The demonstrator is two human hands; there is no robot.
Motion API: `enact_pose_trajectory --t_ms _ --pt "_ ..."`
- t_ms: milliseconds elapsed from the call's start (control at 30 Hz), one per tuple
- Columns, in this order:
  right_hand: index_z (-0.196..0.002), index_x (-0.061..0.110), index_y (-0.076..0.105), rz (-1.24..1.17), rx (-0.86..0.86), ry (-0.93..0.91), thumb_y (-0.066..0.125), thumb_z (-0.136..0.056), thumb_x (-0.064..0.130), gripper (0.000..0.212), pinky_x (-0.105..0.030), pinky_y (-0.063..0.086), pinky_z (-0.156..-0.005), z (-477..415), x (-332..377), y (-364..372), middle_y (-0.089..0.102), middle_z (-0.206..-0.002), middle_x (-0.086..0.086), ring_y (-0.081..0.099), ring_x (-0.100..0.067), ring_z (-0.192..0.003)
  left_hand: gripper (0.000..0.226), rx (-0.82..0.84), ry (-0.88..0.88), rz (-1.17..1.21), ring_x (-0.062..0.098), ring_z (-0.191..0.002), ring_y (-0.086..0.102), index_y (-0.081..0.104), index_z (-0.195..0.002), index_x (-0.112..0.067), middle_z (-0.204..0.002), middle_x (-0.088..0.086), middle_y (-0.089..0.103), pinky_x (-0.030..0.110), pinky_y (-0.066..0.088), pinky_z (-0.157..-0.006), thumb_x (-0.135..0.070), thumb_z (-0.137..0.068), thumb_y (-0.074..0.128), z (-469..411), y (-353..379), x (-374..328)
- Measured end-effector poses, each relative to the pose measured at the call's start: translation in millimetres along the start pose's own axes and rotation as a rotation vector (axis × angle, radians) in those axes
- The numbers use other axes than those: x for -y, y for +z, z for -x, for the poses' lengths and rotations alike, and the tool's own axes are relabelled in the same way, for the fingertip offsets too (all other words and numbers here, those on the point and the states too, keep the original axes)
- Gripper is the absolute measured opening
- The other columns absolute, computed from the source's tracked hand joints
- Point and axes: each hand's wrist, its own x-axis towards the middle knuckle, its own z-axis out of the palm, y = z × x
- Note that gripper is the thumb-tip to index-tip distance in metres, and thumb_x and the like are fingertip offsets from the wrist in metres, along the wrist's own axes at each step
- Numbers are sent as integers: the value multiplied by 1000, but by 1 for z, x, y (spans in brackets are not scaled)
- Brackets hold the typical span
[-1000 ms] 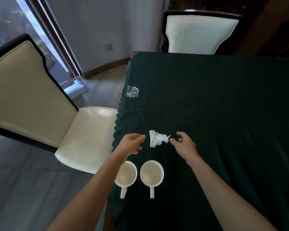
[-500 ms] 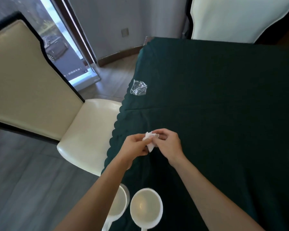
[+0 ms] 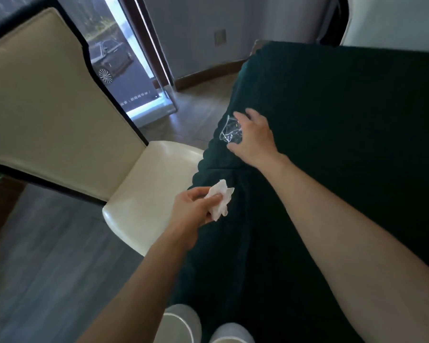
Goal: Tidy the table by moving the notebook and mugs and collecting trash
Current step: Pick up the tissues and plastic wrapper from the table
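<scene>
My left hand (image 3: 196,205) pinches a crumpled white tissue (image 3: 220,200) just off the table's left edge. Farther along that edge my right hand (image 3: 254,137) is spread over a crumpled clear plastic wrapper (image 3: 229,131) lying on the dark green tablecloth (image 3: 344,144); its fingers touch the wrapper but have not closed around it. The rims of two white mugs (image 3: 178,323) (image 3: 230,334) show at the bottom edge of the view. No notebook is in sight.
A cream chair (image 3: 154,186) with a dark frame stands close against the table's left side. A second cream chair (image 3: 394,18) is at the far end. A glass door (image 3: 124,63) and grey wood floor (image 3: 47,268) lie to the left.
My left hand has taken the tissue alone and drawn back to the left. My right hand let go of it and reached forward to the plastic wrapper. The view moved forward, pushing the mugs to the bottom.
</scene>
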Motion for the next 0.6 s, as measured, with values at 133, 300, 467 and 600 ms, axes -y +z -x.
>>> enact_pose_trajectory --t_ms 133,300,467,600 --pt "-139 12 55 136 71 3 79 -86 38 64 -48 47 -106 -9 -2 14 55 -143 -13 49 -36 -131 19 13 -14 -15 21 -87 78 77 -113 -5 -107 14 81 27 63 -71 -5 -94 72 2 -9 -4" --pt "-119 11 72 -50 13 27 52 -103 26 30 -39 45 -102 37 1 15 55 -125 -13 50 -30 -116 18 -10 6 -45 23 -88 77 76 -113 -5 -107 14 79 30 63 -75 -5 -95 70 17 -25 -13" --pt "-95 9 76 -815 194 252 61 -97 28 24 -42 58 -82 115 23 -37 72 -94 -12 65 -17 -87 19 -13 36 14 22 -85 78 76 -112 -3 -102 13 80 28 62 -70 -3 -94 71 54 -17 -33" --pt "-112 8 74 -1048 199 180 72 -96 20 20 -32 62 -85 195 41 -92 80 -104 -13 77 -21 -95 14 88 116 71 20 -75 77 79 -96 -4 -87 10 81 23 61 -63 5 -91 70 109 4 -50"
